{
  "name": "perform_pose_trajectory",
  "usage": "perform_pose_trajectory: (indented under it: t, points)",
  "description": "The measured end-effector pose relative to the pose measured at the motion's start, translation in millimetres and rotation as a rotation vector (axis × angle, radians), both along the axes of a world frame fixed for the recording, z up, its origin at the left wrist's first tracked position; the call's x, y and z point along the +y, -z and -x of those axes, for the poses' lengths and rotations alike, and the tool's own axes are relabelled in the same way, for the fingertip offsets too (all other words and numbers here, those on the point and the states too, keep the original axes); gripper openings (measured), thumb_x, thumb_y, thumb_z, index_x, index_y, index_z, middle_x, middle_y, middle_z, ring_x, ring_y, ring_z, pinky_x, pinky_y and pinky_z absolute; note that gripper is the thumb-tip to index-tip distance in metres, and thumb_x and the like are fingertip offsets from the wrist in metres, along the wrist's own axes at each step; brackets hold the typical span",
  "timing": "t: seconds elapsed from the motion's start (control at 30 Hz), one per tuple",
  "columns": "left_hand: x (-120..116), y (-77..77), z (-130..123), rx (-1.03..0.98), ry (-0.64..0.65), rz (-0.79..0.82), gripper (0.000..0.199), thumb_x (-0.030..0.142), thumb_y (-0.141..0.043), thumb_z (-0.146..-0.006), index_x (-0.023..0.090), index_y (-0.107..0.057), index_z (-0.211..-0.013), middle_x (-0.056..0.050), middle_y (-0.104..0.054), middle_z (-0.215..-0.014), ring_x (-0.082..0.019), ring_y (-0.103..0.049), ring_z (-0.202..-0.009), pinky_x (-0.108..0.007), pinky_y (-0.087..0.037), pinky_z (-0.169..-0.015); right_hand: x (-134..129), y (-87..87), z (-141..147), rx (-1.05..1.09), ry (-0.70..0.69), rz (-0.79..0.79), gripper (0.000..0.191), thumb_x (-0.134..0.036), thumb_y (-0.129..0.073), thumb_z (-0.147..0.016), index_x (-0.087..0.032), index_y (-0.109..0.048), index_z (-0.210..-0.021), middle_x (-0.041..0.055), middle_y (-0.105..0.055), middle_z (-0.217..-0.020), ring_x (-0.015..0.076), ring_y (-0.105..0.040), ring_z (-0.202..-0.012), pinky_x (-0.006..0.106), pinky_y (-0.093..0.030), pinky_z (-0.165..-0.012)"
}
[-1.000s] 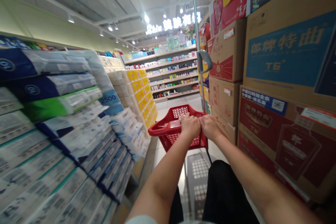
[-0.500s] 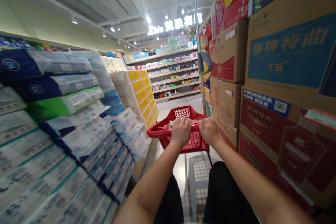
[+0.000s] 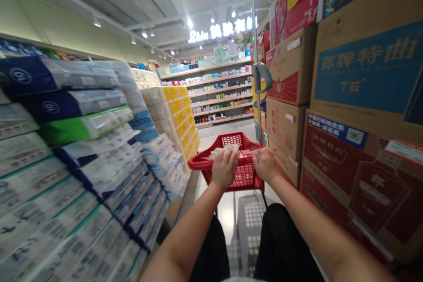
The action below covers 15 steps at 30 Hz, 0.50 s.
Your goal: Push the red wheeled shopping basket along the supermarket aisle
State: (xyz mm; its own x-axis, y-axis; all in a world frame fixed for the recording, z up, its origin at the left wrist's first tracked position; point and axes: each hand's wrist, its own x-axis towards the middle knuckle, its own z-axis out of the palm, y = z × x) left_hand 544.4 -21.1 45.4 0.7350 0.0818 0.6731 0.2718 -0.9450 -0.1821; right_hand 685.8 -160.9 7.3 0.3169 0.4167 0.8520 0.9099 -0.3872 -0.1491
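A red shopping cart [image 3: 243, 180] with a mesh basket stands in front of me. My left hand [image 3: 224, 169] is closed at the left-middle of its red handle [image 3: 200, 164]. A white, fluffy cloth [image 3: 229, 147] bunches up under and beyond the fingers of that hand, against the handle. My right hand [image 3: 266, 164] has its fingers wrapped around the right part of the handle. How the left palm meets the cloth and handle is hidden.
Stacked tissue packs [image 3: 95, 154] line the left side, with yellow packs [image 3: 181, 114] beyond. Large cartons [image 3: 366, 70] are piled on the right, near a metal pole [image 3: 258, 110]. Ahead are shelves of small goods [image 3: 221, 90]. Tiled floor [image 3: 226, 207] runs between.
My left hand has shifted slightly left and back along the handle, and much more of the white cloth shows beyond its fingers. The right hand keeps its hold.
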Motion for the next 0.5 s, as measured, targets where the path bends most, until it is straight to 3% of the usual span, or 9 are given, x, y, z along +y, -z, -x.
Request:
perform_pose_trajectory:
  t: [0.07, 0.23, 0.3, 0.43, 0.5]
  points:
    - [7, 5.4, 9, 0.01, 0.038, -0.023, 0.038, 0.031, -0.038, -0.097, 0.025, -0.053, -0.132, -0.009, -0.057, -0.132, -0.027, -0.049, -0.123, -0.045, -0.036, -0.105, -1, -0.8, -1, -0.001, -0.007, 0.007, 0.034, -0.025, -0.033, -0.098, -0.02, -0.06, -0.078, 0.0074, -0.057, -0.077, 0.0235, -0.047, -0.082, 0.037, -0.035, -0.085]
    - [28, -10.1, 11, -0.032, -0.274, 0.242, 0.041, 0.034, -0.027, -0.1, 0.02, -0.063, -0.114, -0.009, -0.068, -0.11, -0.022, -0.063, -0.098, -0.038, -0.047, -0.088, 1, -0.6, 0, 0.013, -0.014, 0.013, 0.033, -0.025, -0.033, -0.097, -0.02, -0.061, -0.08, 0.0072, -0.058, -0.079, 0.0232, -0.047, -0.083, 0.037, -0.034, -0.088]
    - [31, -6.6, 14, -0.043, -0.214, 0.188, 0.039, 0.032, -0.029, -0.099, 0.021, -0.062, -0.117, -0.009, -0.065, -0.116, -0.023, -0.06, -0.106, -0.038, -0.045, -0.093, 2, 0.2, 0, 0.015, 0.001, 0.008, 0.034, -0.025, -0.033, -0.098, -0.019, -0.061, -0.081, 0.0073, -0.058, -0.079, 0.0233, -0.047, -0.083, 0.038, -0.034, -0.088]
    - [38, 14.4, 35, -0.04, 0.02, -0.049, 0.037, 0.029, -0.037, -0.096, 0.024, -0.056, -0.128, -0.007, -0.058, -0.13, -0.027, -0.047, -0.125, -0.045, -0.032, -0.107, 1, 0.6, -1, 0.0, 0.002, 0.003, 0.034, -0.025, -0.032, -0.098, -0.019, -0.06, -0.079, 0.0074, -0.057, -0.078, 0.0231, -0.045, -0.081, 0.037, -0.034, -0.086]
    - [47, 16.9, 43, -0.039, -0.002, -0.045, 0.038, 0.031, -0.037, -0.096, 0.024, -0.056, -0.128, -0.008, -0.06, -0.126, -0.028, -0.05, -0.119, -0.045, -0.032, -0.105, 0, 0.1, 0, -0.006, -0.012, 0.007, 0.033, -0.025, -0.033, -0.098, -0.019, -0.06, -0.079, 0.0074, -0.057, -0.078, 0.023, -0.045, -0.082, 0.037, -0.034, -0.087]
